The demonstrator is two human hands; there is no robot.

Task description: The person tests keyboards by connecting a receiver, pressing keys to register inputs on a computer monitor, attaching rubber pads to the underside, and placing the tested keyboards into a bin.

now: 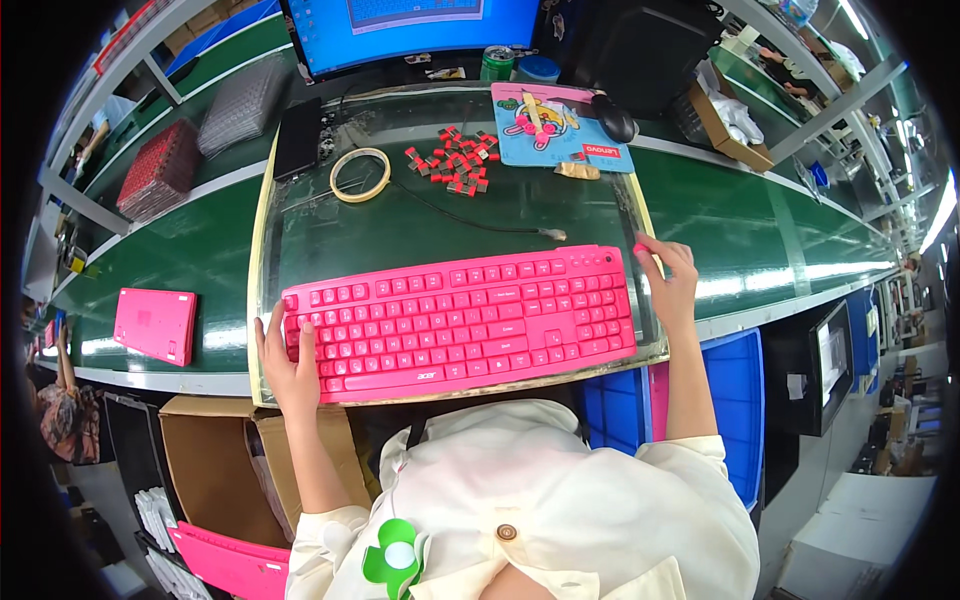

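Left hand (290, 372): thumb on top of the end keys, fingers along the outer edge, so the left end of the pink keyboard (440, 345) sits between them; grip force cannot be told. Right hand (673, 283): thumb and index finger together, pinched on a small pink piece (640, 248), its detail too small to read; the hand is just outside the keyboard's far right corner.

Keyboard lies keys up between the two hands, long side close to the near edge of the bench (740, 230). Behind it: black cable (490, 228), nearest; then red-and-grey pieces (455, 160) and tape roll (384, 178). Open green surface right of the right hand; pink panel (155, 325) well left of the left hand.
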